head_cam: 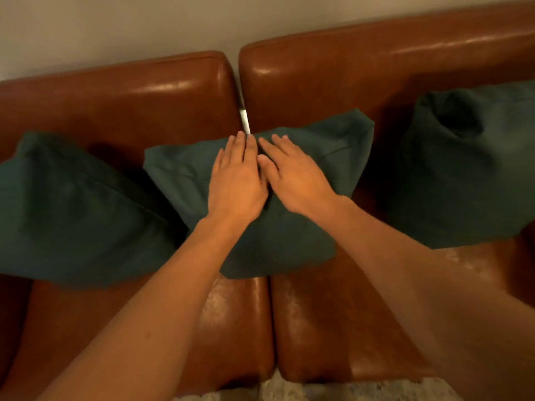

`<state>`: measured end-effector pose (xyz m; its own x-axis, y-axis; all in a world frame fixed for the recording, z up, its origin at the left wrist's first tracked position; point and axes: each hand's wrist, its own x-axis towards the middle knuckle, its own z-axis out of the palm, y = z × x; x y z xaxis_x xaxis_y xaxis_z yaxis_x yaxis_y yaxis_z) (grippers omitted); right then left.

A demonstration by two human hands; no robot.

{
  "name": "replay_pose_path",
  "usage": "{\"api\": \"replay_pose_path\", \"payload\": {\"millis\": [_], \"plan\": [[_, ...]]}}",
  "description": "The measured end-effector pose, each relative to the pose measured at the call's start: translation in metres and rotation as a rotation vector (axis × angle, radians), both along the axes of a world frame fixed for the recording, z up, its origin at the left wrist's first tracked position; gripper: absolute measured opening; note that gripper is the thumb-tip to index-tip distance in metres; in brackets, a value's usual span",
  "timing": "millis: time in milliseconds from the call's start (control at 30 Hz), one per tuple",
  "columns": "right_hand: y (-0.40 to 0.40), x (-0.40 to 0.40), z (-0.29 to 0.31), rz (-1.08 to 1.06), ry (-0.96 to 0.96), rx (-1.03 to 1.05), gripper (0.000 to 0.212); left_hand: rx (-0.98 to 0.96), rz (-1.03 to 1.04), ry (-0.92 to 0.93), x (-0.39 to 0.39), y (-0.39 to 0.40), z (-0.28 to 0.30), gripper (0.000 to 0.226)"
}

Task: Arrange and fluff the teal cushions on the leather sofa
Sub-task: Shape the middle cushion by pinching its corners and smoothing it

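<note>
My left hand and right hand lie side by side with fingers straight and flat, gripping nothing, pressing down on the top of the middle teal cushion, which leans against the backrest over the seam of the leather sofa. I judge this to be the patting and shaping step on that cushion, and next I would likely need to take its sides and plump it, since it looks slumped and creased under my palms. The left cushion lies sagging on the seat, and the right cushion stands dented at its top.
</note>
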<state>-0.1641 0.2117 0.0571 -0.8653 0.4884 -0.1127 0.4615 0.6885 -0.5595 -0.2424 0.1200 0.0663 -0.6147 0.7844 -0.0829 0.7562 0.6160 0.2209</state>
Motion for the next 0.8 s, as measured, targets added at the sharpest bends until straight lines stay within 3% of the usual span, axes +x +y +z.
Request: {"api": "replay_pose_path", "payload": {"millis": [167,367,467,533,633,700,800], "plan": [[0.020,0.009,-0.014,-0.046,-0.200,0.208,0.060,-0.116,-0.005,0.001,-0.032,-0.023,-0.015,0.067],[0.036,0.014,0.016,-0.077,-0.475,0.328,0.067,-0.242,0.093,-0.005,-0.063,-0.044,-0.009,0.080],[0.031,-0.001,0.033,-0.029,-0.229,0.351,0.053,-0.106,0.163,0.043,-0.059,-0.030,0.000,0.069],[0.029,-0.015,0.033,0.079,-0.058,0.241,0.046,0.008,0.098,0.043,-0.039,-0.012,0.003,0.060],[0.038,-0.016,0.012,0.080,-0.235,0.082,0.052,-0.003,0.058,-0.017,-0.013,0.003,-0.008,0.057],[0.051,-0.003,0.001,0.004,-0.401,0.131,0.062,-0.025,0.080,0.007,-0.017,-0.006,-0.017,0.061],[0.059,0.010,-0.001,-0.020,-0.467,0.256,0.077,-0.059,0.091,-0.002,-0.031,-0.022,-0.022,0.069]]}}
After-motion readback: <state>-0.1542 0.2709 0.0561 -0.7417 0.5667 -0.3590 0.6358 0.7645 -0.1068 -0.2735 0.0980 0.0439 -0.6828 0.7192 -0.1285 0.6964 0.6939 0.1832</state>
